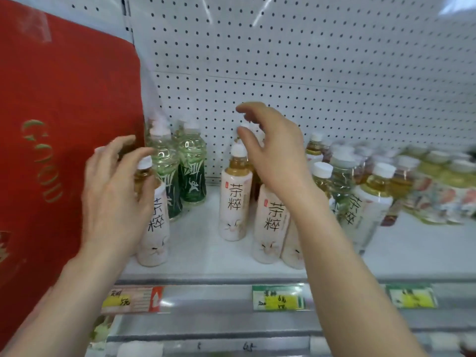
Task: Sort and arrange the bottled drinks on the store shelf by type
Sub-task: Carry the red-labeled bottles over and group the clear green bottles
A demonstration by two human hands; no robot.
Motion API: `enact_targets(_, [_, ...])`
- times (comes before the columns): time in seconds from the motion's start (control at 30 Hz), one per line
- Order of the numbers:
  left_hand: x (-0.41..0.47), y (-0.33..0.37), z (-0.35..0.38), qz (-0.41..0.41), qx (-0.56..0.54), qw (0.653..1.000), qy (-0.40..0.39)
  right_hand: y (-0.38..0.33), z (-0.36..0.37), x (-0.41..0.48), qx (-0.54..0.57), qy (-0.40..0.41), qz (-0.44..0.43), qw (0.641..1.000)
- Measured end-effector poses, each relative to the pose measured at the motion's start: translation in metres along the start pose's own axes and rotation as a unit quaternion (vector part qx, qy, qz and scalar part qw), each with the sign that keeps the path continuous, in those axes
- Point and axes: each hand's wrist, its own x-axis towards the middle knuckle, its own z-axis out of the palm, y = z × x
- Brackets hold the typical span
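Observation:
Several pink-labelled tea bottles stand on the white shelf (206, 256): one at the left (154, 228), one in the middle (234, 202), another in front of it (270, 222). Two green-labelled bottles (192, 173) stand behind at the left. My left hand (116, 191) hovers with its fingers spread just in front of the left pink bottle's neck, holding nothing. My right hand (273, 150) is raised with curled, parted fingers above and beside the middle bottle's cap, also empty. My right forearm hides part of the bottles behind it.
A big red box (64, 124) with gold lettering stands at the left, against the green bottles. More yellow tea bottles (373, 191) crowd the right, blurred. A white pegboard (309, 73) backs the shelf. Price tags (278, 297) line the front rail.

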Motion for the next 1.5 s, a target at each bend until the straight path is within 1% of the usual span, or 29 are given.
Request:
enact_targets(0.07, [-0.008,0.019,0.01,0.024,-0.026,0.999,0.014,0.018,-0.03,-0.027,-0.012,0.076,0.019,0.997])
enact_targets(0.13, [-0.015,0.044,0.024,0.053,-0.069,0.996,-0.016,0.041,-0.057,-0.044,-0.05,0.125,0.048,0.99])
enact_targets(0.17, [-0.018,0.058,0.031,0.067,-0.086,0.993,-0.036,0.053,-0.069,-0.049,-0.069,0.134,0.068,0.986])
enact_targets(0.2, [-0.021,0.072,0.038,0.08,-0.098,0.991,-0.054,0.064,-0.08,-0.051,-0.086,0.124,0.093,0.984])
enact_targets(0.27, [-0.025,0.098,0.051,0.095,-0.116,0.985,-0.086,0.087,-0.096,-0.05,-0.128,0.056,0.147,0.979])
enact_targets(0.33, [-0.025,0.12,0.063,0.103,-0.13,0.98,-0.11,0.104,-0.105,-0.044,-0.18,-0.045,0.179,0.966])
enact_targets(0.4, [-0.024,0.135,0.074,0.112,-0.116,0.979,-0.124,0.114,-0.11,-0.033,-0.216,-0.139,0.182,0.949])
enact_targets(0.47, [-0.023,0.143,0.083,0.104,-0.094,0.98,-0.14,0.119,-0.115,-0.021,-0.232,-0.217,0.181,0.931])
enact_targets(0.53, [-0.025,0.146,0.088,0.083,-0.088,0.981,-0.15,0.124,-0.119,-0.012,-0.222,-0.264,0.174,0.922])
enact_targets(0.67, [-0.029,0.147,0.092,0.079,-0.093,0.984,-0.13,0.133,-0.124,0.0,-0.131,-0.293,0.182,0.93])
enact_targets(0.7, [-0.029,0.147,0.091,0.08,-0.093,0.984,-0.129,0.132,-0.126,0.005,-0.121,-0.283,0.184,0.933])
enact_targets(0.77, [-0.029,0.145,0.087,0.084,-0.087,0.984,-0.129,0.125,-0.133,0.02,-0.12,-0.238,0.165,0.949])
enact_targets(0.83, [-0.028,0.141,0.08,0.081,-0.077,0.987,-0.115,0.111,-0.142,0.041,-0.114,-0.177,0.14,0.967])
enact_targets(0.93, [-0.021,0.126,0.063,0.06,-0.053,0.994,-0.072,0.083,-0.149,0.078,-0.079,-0.08,0.088,0.99])
enact_targets(1.07, [-0.003,0.086,0.029,0.027,0.012,1.0,0.005,0.045,-0.133,0.125,-0.006,0.028,0.043,0.999])
enact_targets(1.17, [0.01,0.055,0.007,0.001,0.053,0.998,0.041,0.021,-0.101,0.147,0.083,0.047,0.03,0.995])
enact_targets(1.23, [0.017,0.037,-0.001,-0.012,0.077,0.996,0.034,0.009,-0.071,0.151,0.124,0.024,0.043,0.991])
enact_targets(1.3, [0.02,0.021,-0.002,-0.026,0.099,0.995,-0.003,0.003,-0.036,0.151,0.142,-0.017,0.052,0.988])
enact_targets(1.33, [0.021,0.014,-0.001,-0.032,0.107,0.993,-0.025,0.0,-0.019,0.149,0.131,-0.047,0.053,0.989])
enact_targets(1.43, [0.017,-0.002,0.005,-0.028,0.116,0.991,-0.065,-0.011,0.023,0.138,0.023,-0.168,0.054,0.984])
enact_targets(1.5, [0.016,-0.006,0.007,-0.03,0.1,0.992,-0.065,-0.016,0.044,0.126,-0.057,-0.243,0.056,0.967])
